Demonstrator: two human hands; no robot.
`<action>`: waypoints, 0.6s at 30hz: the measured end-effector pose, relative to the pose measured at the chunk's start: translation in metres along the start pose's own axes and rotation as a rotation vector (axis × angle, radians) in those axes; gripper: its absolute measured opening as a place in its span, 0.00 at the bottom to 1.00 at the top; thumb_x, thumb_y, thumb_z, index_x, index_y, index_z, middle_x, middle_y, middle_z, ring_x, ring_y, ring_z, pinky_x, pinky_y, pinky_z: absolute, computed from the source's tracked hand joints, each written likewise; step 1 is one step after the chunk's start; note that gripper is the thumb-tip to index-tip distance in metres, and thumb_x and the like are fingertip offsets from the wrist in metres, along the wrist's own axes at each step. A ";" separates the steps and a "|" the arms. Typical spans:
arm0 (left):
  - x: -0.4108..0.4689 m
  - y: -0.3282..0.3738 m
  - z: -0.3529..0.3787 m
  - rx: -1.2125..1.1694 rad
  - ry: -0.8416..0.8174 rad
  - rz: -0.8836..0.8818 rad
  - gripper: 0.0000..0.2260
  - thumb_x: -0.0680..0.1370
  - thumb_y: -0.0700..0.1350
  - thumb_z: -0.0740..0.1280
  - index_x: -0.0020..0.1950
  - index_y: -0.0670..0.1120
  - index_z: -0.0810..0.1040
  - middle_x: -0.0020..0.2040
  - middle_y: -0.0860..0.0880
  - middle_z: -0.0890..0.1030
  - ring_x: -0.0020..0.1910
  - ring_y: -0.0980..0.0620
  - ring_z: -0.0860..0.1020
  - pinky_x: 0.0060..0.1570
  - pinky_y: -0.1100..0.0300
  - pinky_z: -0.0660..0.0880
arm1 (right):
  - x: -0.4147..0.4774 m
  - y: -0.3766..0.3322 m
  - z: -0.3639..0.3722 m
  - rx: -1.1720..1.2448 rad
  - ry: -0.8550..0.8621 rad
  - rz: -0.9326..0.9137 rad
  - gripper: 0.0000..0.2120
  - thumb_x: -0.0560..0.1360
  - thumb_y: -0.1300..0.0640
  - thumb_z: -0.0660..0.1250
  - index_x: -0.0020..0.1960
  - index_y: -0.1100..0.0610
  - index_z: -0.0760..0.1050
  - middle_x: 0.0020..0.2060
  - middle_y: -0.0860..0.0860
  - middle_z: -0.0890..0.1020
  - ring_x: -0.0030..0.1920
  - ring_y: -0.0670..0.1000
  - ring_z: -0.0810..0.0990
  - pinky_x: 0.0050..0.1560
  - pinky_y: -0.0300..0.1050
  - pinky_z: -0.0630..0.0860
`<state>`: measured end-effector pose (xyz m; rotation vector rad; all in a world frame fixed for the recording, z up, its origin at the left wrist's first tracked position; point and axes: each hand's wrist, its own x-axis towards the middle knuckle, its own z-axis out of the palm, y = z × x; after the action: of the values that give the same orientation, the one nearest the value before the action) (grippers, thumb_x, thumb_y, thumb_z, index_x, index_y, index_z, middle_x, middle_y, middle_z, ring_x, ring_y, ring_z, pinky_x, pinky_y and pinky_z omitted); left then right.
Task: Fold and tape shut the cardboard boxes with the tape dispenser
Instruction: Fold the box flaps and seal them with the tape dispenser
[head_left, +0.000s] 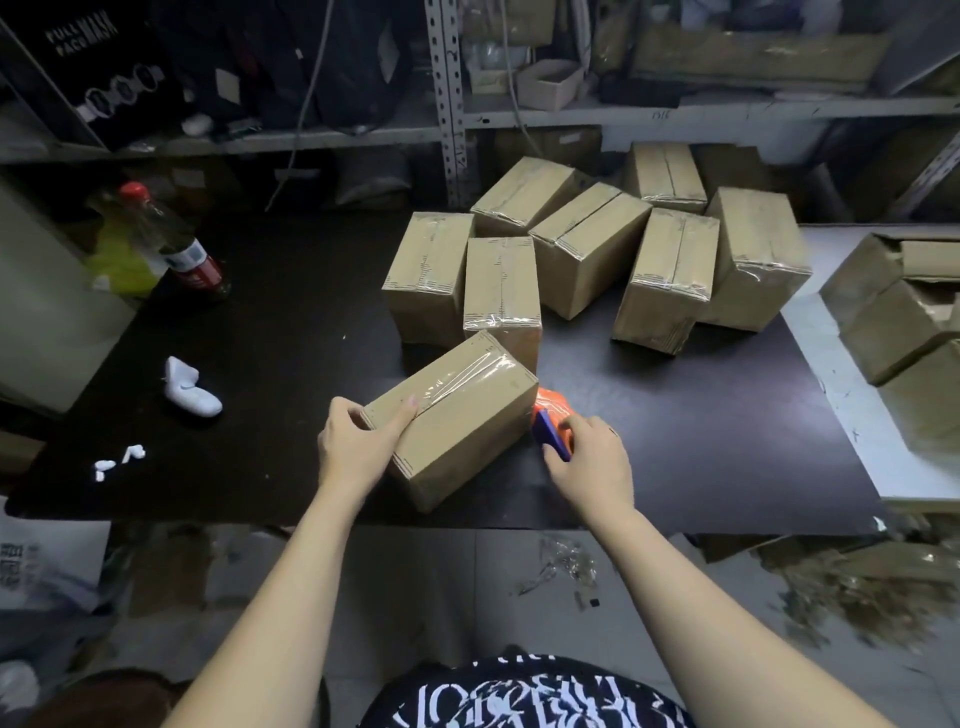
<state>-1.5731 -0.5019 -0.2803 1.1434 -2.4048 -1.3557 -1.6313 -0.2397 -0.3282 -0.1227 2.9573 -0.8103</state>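
- Our left hand (358, 441) grips the near left corner of the cardboard box (457, 415), thumb on the taped top and fingers curled round the end.
- The box lies askew close to the front edge of the black table (285, 332), with clear tape along its top.
- Our right hand (592, 462) is closed round the orange-and-blue tape dispenser (550, 423), held against the box's right end.
- A cluster of taped boxes (582, 249) crowds the far middle. The nearest stands just beside our box's far corner; we cannot tell whether they touch.
- Bare tabletop runs right of the dispenser to the white bench (841, 384), where open cartons (893, 317) sit.
- Leftward, bare tabletop reaches a white cloth piece (189, 387); a bottle (176, 244) stands near the far left edge.
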 end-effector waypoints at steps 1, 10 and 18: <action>0.000 -0.001 -0.002 0.019 -0.028 0.025 0.27 0.69 0.69 0.75 0.50 0.48 0.73 0.49 0.50 0.78 0.52 0.46 0.77 0.50 0.48 0.77 | -0.001 -0.006 0.000 0.019 0.064 0.014 0.16 0.76 0.50 0.72 0.59 0.58 0.80 0.50 0.55 0.79 0.53 0.60 0.77 0.53 0.52 0.76; -0.007 -0.010 -0.014 0.146 -0.250 0.209 0.23 0.77 0.68 0.67 0.69 0.64 0.69 0.56 0.52 0.80 0.55 0.47 0.79 0.56 0.47 0.78 | -0.028 -0.087 0.000 0.604 -0.092 0.061 0.30 0.75 0.43 0.74 0.73 0.52 0.75 0.65 0.45 0.80 0.60 0.44 0.80 0.63 0.46 0.80; -0.009 -0.017 -0.016 0.168 -0.392 0.352 0.26 0.75 0.67 0.68 0.73 0.73 0.67 0.55 0.58 0.74 0.50 0.51 0.77 0.58 0.50 0.77 | -0.023 -0.083 -0.007 0.529 0.093 0.146 0.11 0.81 0.51 0.69 0.59 0.55 0.83 0.53 0.48 0.85 0.53 0.46 0.81 0.52 0.37 0.75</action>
<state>-1.5499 -0.5118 -0.2824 0.4709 -2.8612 -1.3785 -1.6039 -0.3050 -0.2791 0.1629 2.6728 -1.5637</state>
